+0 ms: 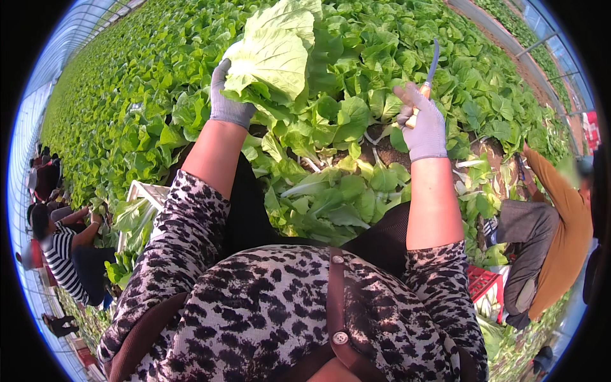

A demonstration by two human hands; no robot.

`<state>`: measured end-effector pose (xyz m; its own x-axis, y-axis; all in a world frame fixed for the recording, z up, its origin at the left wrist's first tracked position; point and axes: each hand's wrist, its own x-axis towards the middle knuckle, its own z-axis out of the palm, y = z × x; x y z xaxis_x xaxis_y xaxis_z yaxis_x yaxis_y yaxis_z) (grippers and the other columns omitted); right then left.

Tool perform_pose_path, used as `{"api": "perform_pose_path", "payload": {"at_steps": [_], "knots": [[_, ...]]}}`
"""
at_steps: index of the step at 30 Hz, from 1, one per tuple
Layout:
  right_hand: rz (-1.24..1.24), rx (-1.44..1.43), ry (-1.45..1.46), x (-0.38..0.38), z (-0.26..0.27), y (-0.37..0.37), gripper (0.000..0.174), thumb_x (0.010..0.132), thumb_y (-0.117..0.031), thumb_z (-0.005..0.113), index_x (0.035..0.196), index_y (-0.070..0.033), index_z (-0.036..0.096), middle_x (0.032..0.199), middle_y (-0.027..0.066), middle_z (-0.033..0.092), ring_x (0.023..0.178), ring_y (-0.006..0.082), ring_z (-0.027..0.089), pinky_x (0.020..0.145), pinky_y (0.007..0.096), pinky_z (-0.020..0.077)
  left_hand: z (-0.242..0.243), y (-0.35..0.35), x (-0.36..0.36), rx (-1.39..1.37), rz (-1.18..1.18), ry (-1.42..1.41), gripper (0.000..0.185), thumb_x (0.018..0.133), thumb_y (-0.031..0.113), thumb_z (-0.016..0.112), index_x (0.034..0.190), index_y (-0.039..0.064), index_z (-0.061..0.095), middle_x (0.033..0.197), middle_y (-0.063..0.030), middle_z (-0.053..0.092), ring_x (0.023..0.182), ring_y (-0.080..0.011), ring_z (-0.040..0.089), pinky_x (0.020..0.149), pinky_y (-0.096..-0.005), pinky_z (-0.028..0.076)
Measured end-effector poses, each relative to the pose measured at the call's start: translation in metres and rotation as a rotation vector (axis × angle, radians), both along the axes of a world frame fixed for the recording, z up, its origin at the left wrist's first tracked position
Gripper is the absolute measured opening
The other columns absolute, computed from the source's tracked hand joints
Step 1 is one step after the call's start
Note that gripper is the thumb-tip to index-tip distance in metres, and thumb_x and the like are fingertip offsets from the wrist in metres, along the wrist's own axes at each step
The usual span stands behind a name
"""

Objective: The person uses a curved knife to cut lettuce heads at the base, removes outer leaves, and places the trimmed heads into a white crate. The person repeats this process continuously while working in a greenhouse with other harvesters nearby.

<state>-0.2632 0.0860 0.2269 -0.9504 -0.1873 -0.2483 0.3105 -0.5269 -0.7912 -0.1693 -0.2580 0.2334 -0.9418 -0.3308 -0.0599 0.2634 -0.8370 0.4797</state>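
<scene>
My left hand (231,95), in a grey knit glove, grips a leafy green head (269,62), its pale leaf undersides turned up. My right hand (424,125), gloved the same way, is closed around the light handle of a small curved knife (433,67); the blade points up and away from me. Some of its fingers are slightly blurred. Between and below my hands, cut leaves (334,196) lie in a loose pile before my knees. Bare soil (382,150) with pale stalks shows just past them.
Dense leafy greens (143,90) fill the bed ahead. A white crate (143,193) with greens stands at my left, a red crate (484,286) at my right. A person in a brown top (563,229) crouches close on the right; another in stripes (67,258) works on the left.
</scene>
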Motion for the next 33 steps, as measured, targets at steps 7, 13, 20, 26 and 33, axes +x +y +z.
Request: {"api": "perform_pose_path", "payload": {"at_steps": [7, 13, 20, 26, 33], "knots": [[0.114, 0.103, 0.005, 0.004, -0.02, -0.001, 0.033, 0.09, -0.016, 0.072, 0.118, -0.007, 0.057, 0.106, 0.0153, 0.069, 0.058, 0.0078, 0.05, 0.05, 0.0214, 0.0405, 0.027, -0.075, 0.111, -0.057, 0.413, 0.091, 0.055, 0.089, 0.035, 0.058, 0.135, 0.004, 0.054, 0.138, -0.0169, 0.057, 0.127, -0.0361, 0.053, 0.111, -0.0503, 0.039], [0.209, 0.29, 0.041, 0.005, -0.04, -0.006, 0.038, 0.092, -0.017, 0.07, 0.125, -0.003, 0.056, 0.111, 0.0155, 0.069, 0.059, 0.0047, 0.048, 0.05, 0.0166, 0.0392, 0.102, -0.149, 0.335, -0.561, 0.918, -0.291, 0.047, 0.086, 0.024, 0.068, 0.126, 0.003, 0.056, 0.114, -0.0145, 0.067, 0.105, -0.0316, 0.066, 0.096, -0.0475, 0.053], [0.282, 0.458, 0.006, 0.018, -0.071, -0.021, 0.036, 0.094, -0.019, 0.068, 0.125, -0.004, 0.058, 0.108, 0.0106, 0.07, 0.059, 0.0051, 0.048, 0.048, 0.0171, 0.0373, 0.123, -0.153, 0.524, -2.25, 1.05, -1.357, 0.066, 0.071, 0.034, 0.082, 0.122, 0.005, 0.053, 0.108, -0.0195, 0.066, 0.096, -0.0326, 0.069, 0.085, -0.0407, 0.055], [0.386, 0.742, 0.124, 0.044, -0.092, -0.055, 0.041, 0.092, -0.02, 0.07, 0.128, -0.004, 0.057, 0.105, 0.0098, 0.07, 0.057, 0.0066, 0.048, 0.049, 0.0203, 0.0384, -0.044, -0.126, 0.547, -2.048, -0.102, -1.696, 0.074, 0.069, 0.042, 0.08, 0.126, 0.007, 0.051, 0.123, -0.0183, 0.057, 0.112, -0.0392, 0.058, 0.099, -0.0453, 0.046], [0.445, 0.922, 0.208, 0.083, -0.097, -0.067, 0.041, 0.091, -0.018, 0.067, 0.127, -0.002, 0.057, 0.092, 0.0067, 0.068, 0.053, 0.0074, 0.048, 0.045, 0.0223, 0.0379, -0.078, -0.14, 0.591, -2.147, -0.374, -1.341, 0.105, 0.074, 0.061, 0.074, 0.15, 0.005, 0.029, 0.152, -0.0293, 0.032, 0.133, -0.0468, 0.041, 0.114, -0.053, 0.03]]}}
